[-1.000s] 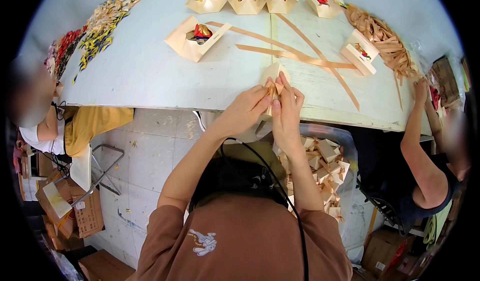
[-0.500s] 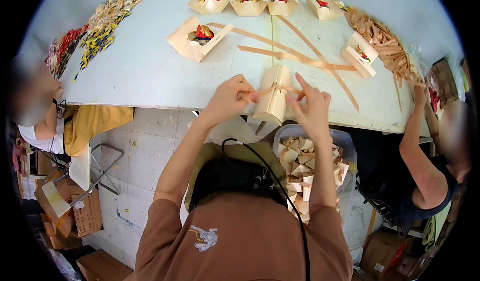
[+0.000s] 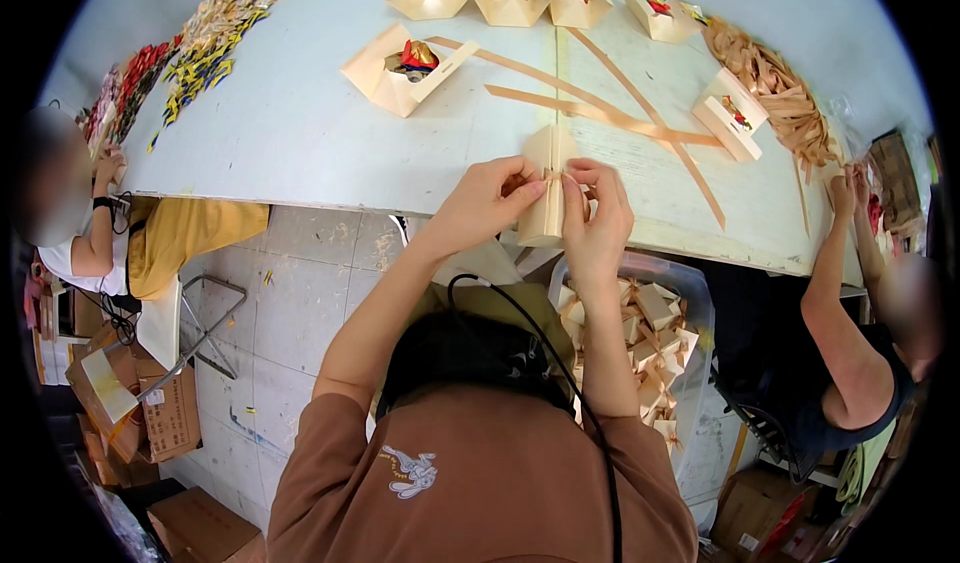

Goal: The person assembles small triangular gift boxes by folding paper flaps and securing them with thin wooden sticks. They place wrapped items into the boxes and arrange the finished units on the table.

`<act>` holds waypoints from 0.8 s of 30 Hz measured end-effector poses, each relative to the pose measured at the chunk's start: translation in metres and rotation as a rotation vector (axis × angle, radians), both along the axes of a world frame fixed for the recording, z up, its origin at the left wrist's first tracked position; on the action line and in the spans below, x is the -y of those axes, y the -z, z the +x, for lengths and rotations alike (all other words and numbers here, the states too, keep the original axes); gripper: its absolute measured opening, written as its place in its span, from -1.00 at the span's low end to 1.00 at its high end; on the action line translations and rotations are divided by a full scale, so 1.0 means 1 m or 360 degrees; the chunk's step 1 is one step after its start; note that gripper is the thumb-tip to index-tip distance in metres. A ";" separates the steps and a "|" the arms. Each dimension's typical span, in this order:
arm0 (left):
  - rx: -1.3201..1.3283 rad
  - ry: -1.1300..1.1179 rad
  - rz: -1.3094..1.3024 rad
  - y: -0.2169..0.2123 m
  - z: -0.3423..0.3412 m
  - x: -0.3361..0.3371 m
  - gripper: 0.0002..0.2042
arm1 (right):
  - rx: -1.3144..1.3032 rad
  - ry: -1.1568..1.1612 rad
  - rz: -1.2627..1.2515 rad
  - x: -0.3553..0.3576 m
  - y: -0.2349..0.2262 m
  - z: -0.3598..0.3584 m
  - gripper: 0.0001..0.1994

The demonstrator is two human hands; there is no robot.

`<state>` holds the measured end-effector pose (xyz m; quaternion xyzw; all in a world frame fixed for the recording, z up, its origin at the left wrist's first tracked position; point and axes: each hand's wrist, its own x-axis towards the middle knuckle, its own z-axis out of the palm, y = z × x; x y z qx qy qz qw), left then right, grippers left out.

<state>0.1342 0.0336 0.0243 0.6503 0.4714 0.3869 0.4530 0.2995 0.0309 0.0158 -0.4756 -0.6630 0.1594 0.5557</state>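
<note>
A closed cream gift box (image 3: 540, 225) stands at the table's near edge, between my hands. Around its middle runs a peach ribbon (image 3: 553, 175). My left hand (image 3: 497, 199) pinches the ribbon on the box's left side, fingers curled. My right hand (image 3: 597, 213) pinches it from the other side, fingertips close to the left ones. The fingers hide most of the ribbon where it crosses. Beyond them lies an open cream box (image 3: 372, 75) holding sweets in red and gold wrappers (image 3: 415, 57). Loose peach ribbons (image 3: 620, 123) lie crossed on the tabletop.
More filled open boxes (image 3: 510, 8) line the back of the table (image 3: 300, 133). A heap of ribbons (image 3: 775, 88) lies right, wrapped sweets (image 3: 205, 63) left. Below the edge, a clear plastic bin (image 3: 700, 298) holds many boxes. One person sits at each side.
My hands have come together over the box. The ribbon ends, held apart on either side before, are now drawn in to its middle.
</note>
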 end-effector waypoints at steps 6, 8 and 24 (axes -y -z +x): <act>0.0334 -0.0030 0.0079 0.020 0.014 -0.003 -0.86 | 0.0045 0.0064 0.0100 0.003 0.010 -0.009 -0.95; 0.0421 -0.0059 0.0095 0.024 0.020 0.000 -0.89 | 0.0068 0.0034 0.0130 0.001 0.012 -0.007 -0.95; 0.0205 0.0120 -0.0058 0.011 -0.006 0.012 -0.93 | -0.0452 -0.0241 -0.0563 -0.037 0.019 0.015 -0.92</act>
